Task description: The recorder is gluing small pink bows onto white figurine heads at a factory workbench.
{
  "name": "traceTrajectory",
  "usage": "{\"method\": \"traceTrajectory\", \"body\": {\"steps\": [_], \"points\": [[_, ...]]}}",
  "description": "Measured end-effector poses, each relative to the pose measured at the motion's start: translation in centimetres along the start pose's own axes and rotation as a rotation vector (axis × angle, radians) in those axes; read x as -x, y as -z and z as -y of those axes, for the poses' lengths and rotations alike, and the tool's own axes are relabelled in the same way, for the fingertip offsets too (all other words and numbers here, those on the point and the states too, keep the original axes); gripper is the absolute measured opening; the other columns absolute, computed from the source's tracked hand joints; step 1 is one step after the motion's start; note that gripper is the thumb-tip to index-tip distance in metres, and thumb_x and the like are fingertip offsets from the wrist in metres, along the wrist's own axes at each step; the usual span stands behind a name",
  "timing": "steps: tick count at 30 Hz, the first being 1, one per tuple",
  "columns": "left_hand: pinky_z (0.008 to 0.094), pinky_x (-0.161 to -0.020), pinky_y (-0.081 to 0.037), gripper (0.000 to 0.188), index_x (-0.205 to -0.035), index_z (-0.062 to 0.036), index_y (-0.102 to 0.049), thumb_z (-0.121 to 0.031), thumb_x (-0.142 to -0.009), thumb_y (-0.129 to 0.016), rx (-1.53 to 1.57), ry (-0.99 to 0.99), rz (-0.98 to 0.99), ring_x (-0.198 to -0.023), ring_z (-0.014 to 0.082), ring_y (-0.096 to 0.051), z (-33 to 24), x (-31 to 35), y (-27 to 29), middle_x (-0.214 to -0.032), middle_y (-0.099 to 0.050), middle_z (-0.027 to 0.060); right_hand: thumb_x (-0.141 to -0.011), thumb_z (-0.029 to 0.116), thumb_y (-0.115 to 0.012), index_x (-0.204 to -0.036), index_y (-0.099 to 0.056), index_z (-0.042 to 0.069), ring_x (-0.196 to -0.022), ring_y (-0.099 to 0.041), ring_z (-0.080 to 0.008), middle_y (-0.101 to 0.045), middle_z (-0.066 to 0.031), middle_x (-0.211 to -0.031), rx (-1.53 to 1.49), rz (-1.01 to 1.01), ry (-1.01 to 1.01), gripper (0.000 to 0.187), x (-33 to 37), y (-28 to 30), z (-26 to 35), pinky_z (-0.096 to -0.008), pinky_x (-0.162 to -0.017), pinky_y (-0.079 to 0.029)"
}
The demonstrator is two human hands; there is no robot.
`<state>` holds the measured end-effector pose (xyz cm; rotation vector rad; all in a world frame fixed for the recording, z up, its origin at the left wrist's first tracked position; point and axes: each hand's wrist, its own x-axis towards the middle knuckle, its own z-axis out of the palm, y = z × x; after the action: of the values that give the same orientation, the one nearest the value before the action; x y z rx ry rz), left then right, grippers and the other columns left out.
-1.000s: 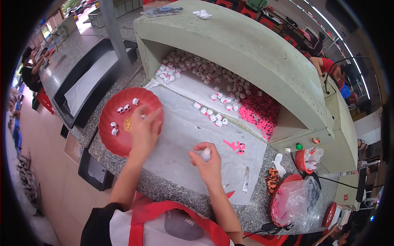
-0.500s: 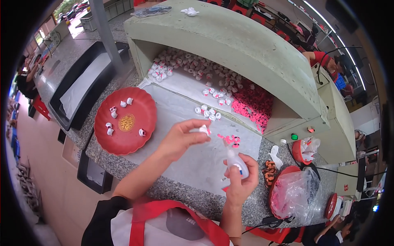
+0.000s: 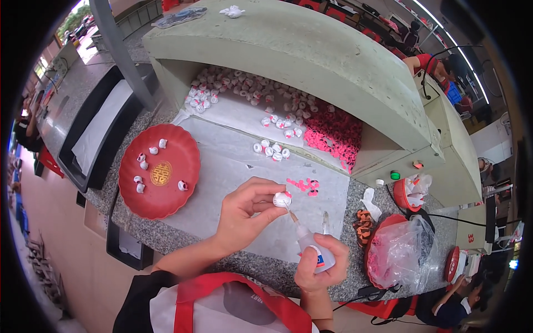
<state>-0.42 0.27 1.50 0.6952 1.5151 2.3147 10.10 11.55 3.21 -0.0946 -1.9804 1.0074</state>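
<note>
— Both hands are now closer together than half a second ago; the left hand (image 3: 244,213) has come back from the red plate (image 3: 159,170) side and the glue bottle (image 3: 310,247) has risen to meet the small white bead (image 3: 282,198). Where is the bead exactly?

— It is pinched between thumb and fingertips of the left hand, above the white sheet (image 3: 244,166), turned toward the bottle so the nozzle can touch it.

— And the right hand (image 3: 319,266)?

— It is clenched around the bottle body, tip pointing up and left to the bead.

— Why is the plate at the left?

— I think it collects the pieces; several lie on it, near the left hand. The pink pieces (image 3: 304,185) wait just beyond, and the heap of white beads (image 3: 244,91) lies under the green hood (image 3: 311,50), within reach.
</note>
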Motion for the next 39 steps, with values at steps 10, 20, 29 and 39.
{"method": "traceTrajectory", "body": {"steps": [10, 20, 29, 39], "points": [[0.0296, -0.08, -0.05, 0.032, -0.102, 0.0077, -0.052, 0.015, -0.071, -0.056, -0.058, 0.008, 0.016, -0.095, 0.0219, -0.055, -0.2, -0.3, 0.1, -0.103, -0.047, 0.0133, -0.066, 0.003, -0.059, -0.087, -0.052, -0.003, -0.046, -0.055, -0.0191, -0.058, -0.0104, -0.067, -0.007, 0.057, 0.088, 0.023, -0.7, -0.4, -0.6, -0.0274, -0.042, -0.044], [0.0289, -0.08, -0.049, 0.034, -0.105, 0.0075, -0.051, 0.013, -0.072, -0.056, 0.018, 0.074, 0.018, -0.095, 0.0206, -0.055, -0.4, -0.4, 0.5, -0.107, -0.05, 0.0154, -0.066, 0.003, -0.058, -0.086, -0.052, -0.003, -0.046, -0.054, -0.0192, -0.058, -0.0103, -0.066, 0.002, 0.075, 0.082, 0.022, -1.3, 0.2, -0.5, -0.0272, -0.042, -0.044], [0.0281, -0.08, -0.048, 0.038, -0.108, 0.0046, -0.05, 0.012, -0.071, -0.057, 0.155, 0.293, 0.034, -0.093, 0.0207, -0.058, -0.6, -0.6, 0.9, -0.104, -0.057, 0.0166, -0.067, 0.006, -0.059, -0.086, -0.052, -0.003, -0.045, -0.053, -0.0192, -0.058, -0.0109, -0.068, -0.019, 0.07, 0.058, 0.022, -0.9, 0.4, -0.8, -0.0271, -0.042, -0.043], [0.0305, -0.082, -0.047, 0.038, -0.108, 0.0038, -0.051, 0.011, -0.071, -0.057, 0.158, 0.294, 0.017, -0.095, 0.0222, -0.058, -0.4, -0.6, 1.1, -0.104, -0.057, 0.016, -0.068, 0.006, -0.058, -0.085, -0.052, -0.003, -0.046, -0.055, -0.0205, -0.059, -0.0109, -0.067, 0.025, 0.084, 0.079, 0.02, -1.1, 1.0, -0.7, -0.0278, -0.043, -0.044]]}}
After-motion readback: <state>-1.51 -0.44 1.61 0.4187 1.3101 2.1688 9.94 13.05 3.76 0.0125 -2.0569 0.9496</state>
